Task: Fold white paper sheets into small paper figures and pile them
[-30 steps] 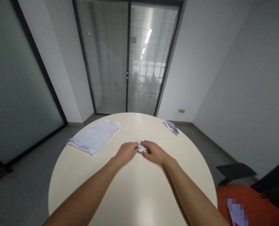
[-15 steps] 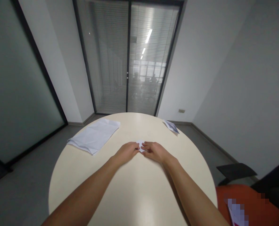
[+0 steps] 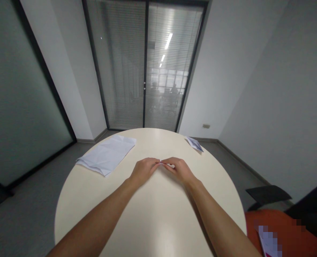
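Observation:
My left hand (image 3: 147, 168) and my right hand (image 3: 177, 169) meet fingertip to fingertip over the middle of the round table. Between them they pinch a small piece of white paper (image 3: 161, 163), seen nearly edge-on and mostly covered by the fingers. Thumb and fingers of each hand are closed on it, and it seems to be held just above the tabletop (image 3: 158, 210).
Stacked white sheets (image 3: 107, 153) lie at the table's left far side. A folded paper (image 3: 194, 144) rests near the far right edge. An orange chair (image 3: 289, 232) with a black armrest (image 3: 268, 193) stands at the lower right. Behind is a glass partition (image 3: 121, 71) with blinds.
Both hands have risen slightly and drawn closer together. The paper, lying flat and showing its face before, is now tilted up and pinched between the fingertips.

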### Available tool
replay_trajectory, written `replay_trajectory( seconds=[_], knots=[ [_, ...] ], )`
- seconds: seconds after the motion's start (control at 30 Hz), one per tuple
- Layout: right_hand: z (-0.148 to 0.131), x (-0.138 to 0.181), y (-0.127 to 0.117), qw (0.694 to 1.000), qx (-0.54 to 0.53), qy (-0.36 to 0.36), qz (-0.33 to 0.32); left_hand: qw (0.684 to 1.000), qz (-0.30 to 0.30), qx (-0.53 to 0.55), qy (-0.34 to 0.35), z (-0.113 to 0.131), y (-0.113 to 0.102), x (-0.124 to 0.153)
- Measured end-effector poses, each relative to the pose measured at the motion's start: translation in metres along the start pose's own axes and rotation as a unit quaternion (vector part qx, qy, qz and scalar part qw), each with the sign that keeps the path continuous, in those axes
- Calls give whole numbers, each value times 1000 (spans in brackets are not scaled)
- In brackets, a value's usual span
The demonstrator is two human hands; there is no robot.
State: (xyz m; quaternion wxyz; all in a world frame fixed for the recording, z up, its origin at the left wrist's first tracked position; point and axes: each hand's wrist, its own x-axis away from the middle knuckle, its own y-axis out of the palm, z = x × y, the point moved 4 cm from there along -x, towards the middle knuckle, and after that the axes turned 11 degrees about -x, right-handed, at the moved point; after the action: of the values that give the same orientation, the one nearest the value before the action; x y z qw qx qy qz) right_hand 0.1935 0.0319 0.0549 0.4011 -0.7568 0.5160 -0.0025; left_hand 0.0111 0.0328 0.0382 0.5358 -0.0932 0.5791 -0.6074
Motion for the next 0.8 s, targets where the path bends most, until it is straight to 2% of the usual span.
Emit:
replay_trajectory(
  seconds=[0.23, 0.43, 0.67, 0.8],
  knots=[
    [-12, 0, -5, 998, -43, -18, 50, 997, 78, 12, 24, 11, -12, -2],
    [-9, 0, -7, 993, -67, -10, 98, 993, 99, 56, 0, 10, -18, -4],
    [6, -1, -13, 981, -116, 26, 153, 981, 121, 135, -64, -2, -15, -7],
    [18, -1, -16, 966, -156, 55, 198, 955, 141, 228, -129, -15, -8, -9]
  ],
)
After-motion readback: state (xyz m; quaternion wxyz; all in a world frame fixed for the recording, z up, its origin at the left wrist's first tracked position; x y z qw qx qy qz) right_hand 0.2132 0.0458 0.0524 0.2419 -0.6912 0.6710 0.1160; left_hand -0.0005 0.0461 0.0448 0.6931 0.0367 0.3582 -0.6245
